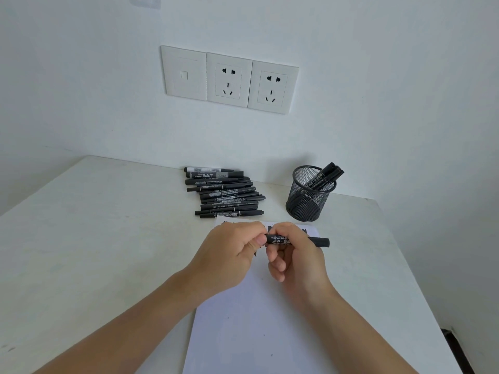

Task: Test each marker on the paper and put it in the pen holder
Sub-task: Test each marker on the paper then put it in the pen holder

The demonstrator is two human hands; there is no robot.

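Head view: the right hand [294, 255] grips the barrel of a black marker [318, 242] at frame centre, and the left hand [232, 249] pinches its left end. The marker lies left to right, over the paper [243, 333]. The mesh pen holder [310, 203] stands above and to the right, nearer the right hand. The pile of markers [224, 193] lies up-left.
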